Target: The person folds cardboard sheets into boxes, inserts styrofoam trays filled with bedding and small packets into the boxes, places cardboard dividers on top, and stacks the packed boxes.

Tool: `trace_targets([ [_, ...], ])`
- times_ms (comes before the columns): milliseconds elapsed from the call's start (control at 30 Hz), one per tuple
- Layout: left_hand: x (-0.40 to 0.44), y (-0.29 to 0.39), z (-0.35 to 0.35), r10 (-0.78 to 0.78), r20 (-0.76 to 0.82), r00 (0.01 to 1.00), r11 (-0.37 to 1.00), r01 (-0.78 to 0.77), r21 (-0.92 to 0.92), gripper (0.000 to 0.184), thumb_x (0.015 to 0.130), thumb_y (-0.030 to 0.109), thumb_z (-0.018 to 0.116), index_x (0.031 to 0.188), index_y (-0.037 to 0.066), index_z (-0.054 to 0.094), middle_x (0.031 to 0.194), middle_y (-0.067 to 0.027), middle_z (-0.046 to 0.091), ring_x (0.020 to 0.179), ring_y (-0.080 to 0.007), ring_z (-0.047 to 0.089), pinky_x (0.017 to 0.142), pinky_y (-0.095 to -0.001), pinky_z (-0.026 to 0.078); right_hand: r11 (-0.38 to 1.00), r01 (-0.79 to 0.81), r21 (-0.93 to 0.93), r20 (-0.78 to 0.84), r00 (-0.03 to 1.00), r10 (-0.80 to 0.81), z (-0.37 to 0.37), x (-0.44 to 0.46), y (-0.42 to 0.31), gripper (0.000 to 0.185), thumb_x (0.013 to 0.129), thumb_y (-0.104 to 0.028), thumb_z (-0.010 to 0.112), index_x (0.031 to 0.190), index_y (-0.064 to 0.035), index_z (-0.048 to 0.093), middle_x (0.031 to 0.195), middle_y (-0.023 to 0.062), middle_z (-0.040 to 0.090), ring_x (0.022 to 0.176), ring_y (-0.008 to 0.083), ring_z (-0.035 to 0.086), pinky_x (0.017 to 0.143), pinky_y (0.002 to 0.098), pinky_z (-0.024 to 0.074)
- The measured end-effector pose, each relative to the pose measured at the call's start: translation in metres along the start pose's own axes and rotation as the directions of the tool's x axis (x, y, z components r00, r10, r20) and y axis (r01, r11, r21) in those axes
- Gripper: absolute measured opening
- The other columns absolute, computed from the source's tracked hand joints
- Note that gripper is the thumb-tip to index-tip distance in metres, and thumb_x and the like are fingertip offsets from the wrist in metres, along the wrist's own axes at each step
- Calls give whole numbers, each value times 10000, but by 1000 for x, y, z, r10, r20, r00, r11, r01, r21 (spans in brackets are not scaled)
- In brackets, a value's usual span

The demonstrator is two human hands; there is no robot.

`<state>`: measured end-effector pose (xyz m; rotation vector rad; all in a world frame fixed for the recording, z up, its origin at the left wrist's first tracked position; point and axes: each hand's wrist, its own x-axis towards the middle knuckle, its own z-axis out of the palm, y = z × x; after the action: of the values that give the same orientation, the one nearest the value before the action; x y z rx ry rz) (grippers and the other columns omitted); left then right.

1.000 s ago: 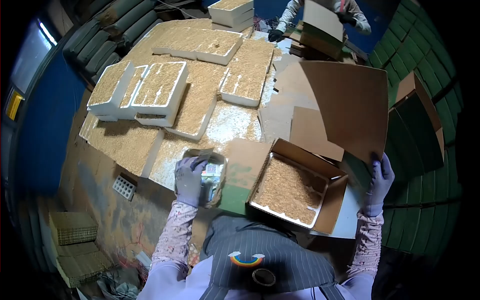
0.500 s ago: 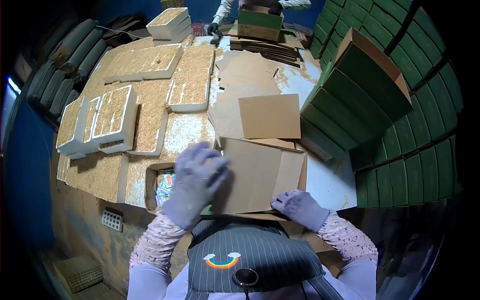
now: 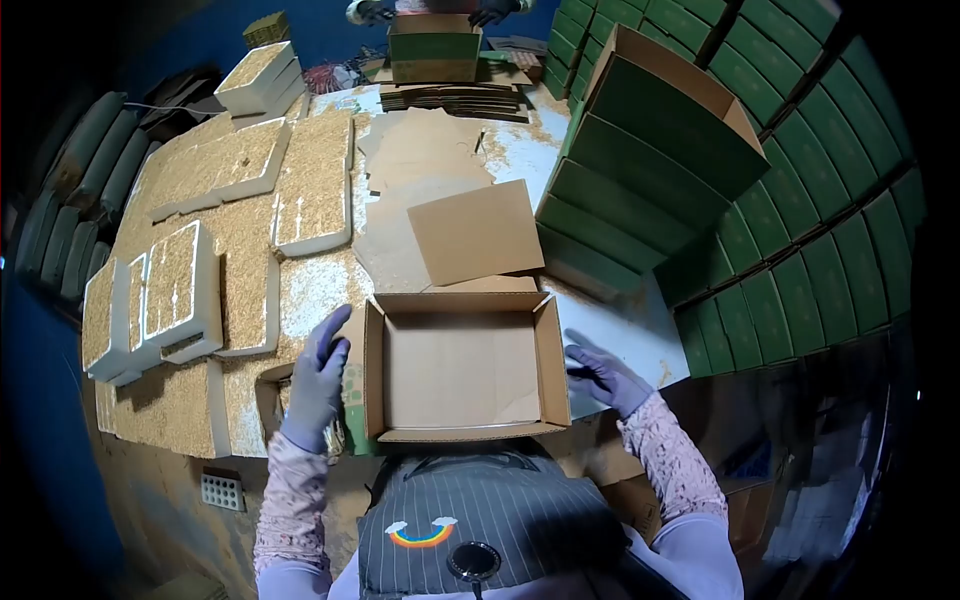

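Observation:
An upright cardboard box point(image 3: 460, 435) stands at the table's near edge in front of me, its top open and a flat tan cardboard bottom showing inside. Along its left side is my left hand point(image 3: 316, 388), gloved in pale purple, fingers stretched and holding nothing. My right hand point(image 3: 612, 380), gloved alike, is just off the right wall with fingers apart and slightly bent. Whether either hand touches the box is hard to tell. A smaller open carton point(image 3: 270, 392) is partly hidden behind my left hand.
A loose cardboard sheet point(image 3: 475, 232) lies beyond the box. White trays point(image 3: 180, 285) filled with tan grains cover the left side. Green boxes point(image 3: 650, 160) are stacked at right. Across the table, a person's gloved hands point(image 3: 490, 12) are at another green box point(image 3: 433, 50).
The cardboard panel that lay across the box now appears flat at its bottom, leaving the inside visible. Both hands have moved to the box's outer sides. The view has shifted too.

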<state>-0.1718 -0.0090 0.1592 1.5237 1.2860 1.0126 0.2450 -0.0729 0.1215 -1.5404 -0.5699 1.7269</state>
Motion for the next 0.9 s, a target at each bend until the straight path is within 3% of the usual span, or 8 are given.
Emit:
trace_targets([
  [67,4,-53,-10,-218,406,888,972,235,8,546,1001,197,498,1476,18,298,1463,-173,415,1315,-252,441,1066,-323,378,641,673,-369,528,720,-451,-5,30,46,553,903,-303,671,1364,-53,495,1098,98,647,1002,178,598,908,313,489],
  [167,-5,-141,31,-303,461,834,953,265,147,828,916,483,598,1468,-41,271,1425,-255,435,1300,-323,464,1040,-374,412,999,15,37,160,987,-21,66,29,35,564,882,-297,698,1304,25,504,1171,127,632,1054,211,598,942,307,472],
  [367,-14,-87,50,-373,109,921,912,343,225,691,816,512,690,1147,-83,576,1007,-252,676,950,-371,655,835,-426,492,817,356,-454,153,934,-322,48,52,66,902,866,-457,680,1469,57,248,1479,228,368,1372,301,362,1133,356,286],
  [567,37,-16,81,-297,268,916,899,174,402,604,896,473,621,1246,-17,569,1095,-169,675,1010,-289,646,865,-383,504,844,537,6,-69,842,-535,32,-21,41,853,903,-401,613,1506,14,177,1472,191,373,1354,284,379,1126,360,307],
  [633,78,22,108,-100,377,921,975,167,-149,551,973,420,528,1338,8,521,1193,-146,632,1068,-232,614,907,-351,499,803,533,267,-187,846,-500,-31,-50,60,691,911,-348,587,1446,-5,314,1350,149,501,1214,250,518,1022,378,442],
  [800,263,142,172,238,204,950,894,-132,-429,554,986,377,485,1416,31,440,1272,-111,570,1108,-193,557,931,-334,477,382,853,354,-752,503,-426,-128,-169,21,492,930,-390,557,1280,-48,510,1171,118,600,1072,251,593,915,384,500],
  [867,330,165,190,350,468,811,925,-378,-35,574,954,407,539,1431,108,428,1257,-126,580,1106,-231,567,930,-384,466,260,949,179,-837,286,-467,-159,-193,-12,478,956,-394,532,1281,-43,513,1172,112,600,1077,249,591,925,381,489],
  [900,351,165,209,224,631,743,973,-128,-194,527,942,356,573,1382,87,467,1223,-131,602,1061,-244,593,892,-404,487,251,968,-7,-849,126,-512,-175,-200,-28,476,968,-391,522,1288,-40,507,1178,107,599,1085,245,587,933,379,484],
])
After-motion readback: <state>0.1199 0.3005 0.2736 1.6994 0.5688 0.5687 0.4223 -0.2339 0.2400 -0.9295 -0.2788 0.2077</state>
